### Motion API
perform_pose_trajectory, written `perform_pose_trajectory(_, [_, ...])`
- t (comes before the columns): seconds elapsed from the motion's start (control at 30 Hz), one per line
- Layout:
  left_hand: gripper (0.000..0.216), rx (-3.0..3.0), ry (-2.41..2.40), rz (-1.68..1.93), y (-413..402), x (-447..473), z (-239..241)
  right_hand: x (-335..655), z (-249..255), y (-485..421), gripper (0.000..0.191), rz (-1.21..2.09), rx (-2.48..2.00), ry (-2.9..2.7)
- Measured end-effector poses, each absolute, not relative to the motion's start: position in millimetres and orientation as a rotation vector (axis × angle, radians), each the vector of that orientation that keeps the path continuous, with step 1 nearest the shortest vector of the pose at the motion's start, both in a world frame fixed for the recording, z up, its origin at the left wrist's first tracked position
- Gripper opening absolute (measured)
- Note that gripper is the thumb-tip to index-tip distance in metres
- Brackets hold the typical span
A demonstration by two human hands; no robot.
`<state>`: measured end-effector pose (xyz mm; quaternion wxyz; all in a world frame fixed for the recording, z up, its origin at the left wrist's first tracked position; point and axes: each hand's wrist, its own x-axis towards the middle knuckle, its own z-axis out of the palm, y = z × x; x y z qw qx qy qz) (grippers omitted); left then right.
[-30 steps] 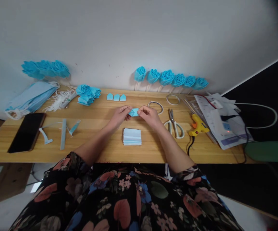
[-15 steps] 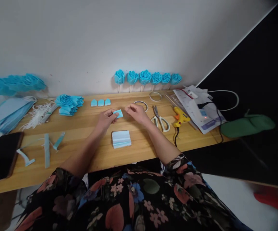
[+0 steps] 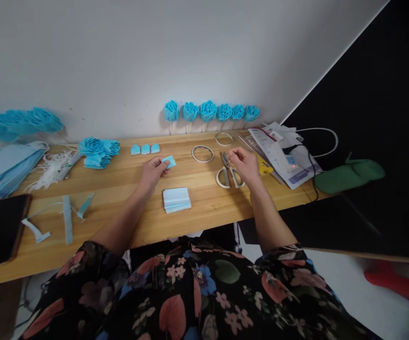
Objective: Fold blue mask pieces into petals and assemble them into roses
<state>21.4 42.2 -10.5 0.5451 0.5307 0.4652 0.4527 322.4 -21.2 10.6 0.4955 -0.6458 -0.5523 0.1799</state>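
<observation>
My left hand (image 3: 152,173) is closed on a small folded light-blue fabric piece (image 3: 169,162), gripped between thumb and fingers over the table. My right hand (image 3: 244,163) hovers beside the white-handled scissors (image 3: 224,177), fingers curled together; whether they hold anything is hidden. Behind that hand, a yellow glue gun (image 3: 265,166) is partly covered. A stack of pleated pale-blue fabric pieces (image 3: 177,199) lies in front of me. Farther back, three blue petal-shaped pieces (image 3: 145,149) lie in a row.
Several blue fabric roses (image 3: 208,111) on stems lean against the wall. Two tape rings (image 3: 203,154) lie mid-table. Papers (image 3: 278,151) and a green pouch (image 3: 349,176) are at the right. Leftward lie more flowers (image 3: 98,152), face masks (image 3: 8,170), fabric strips (image 3: 68,219) and a phone (image 3: 2,231).
My right hand has moved right, away from the fabric piece to the scissors and glue gun. My left hand keeps hold of the piece. The view has shifted slightly.
</observation>
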Motion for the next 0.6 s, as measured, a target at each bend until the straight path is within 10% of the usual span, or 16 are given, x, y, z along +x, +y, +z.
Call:
perform_pose_trajectory(0.4, [0.017, 1.256, 1.122, 1.141, 46, 21, -14, 281, 2, -27, 0.026, -0.071, -1.919, -1.873])
perform_pose_trajectory(0.6, [0.016, 1.245, 1.087, 1.179, 53, 19, -12, 247, 0, 10, 0.011, 0.246, -1.871, -1.932])
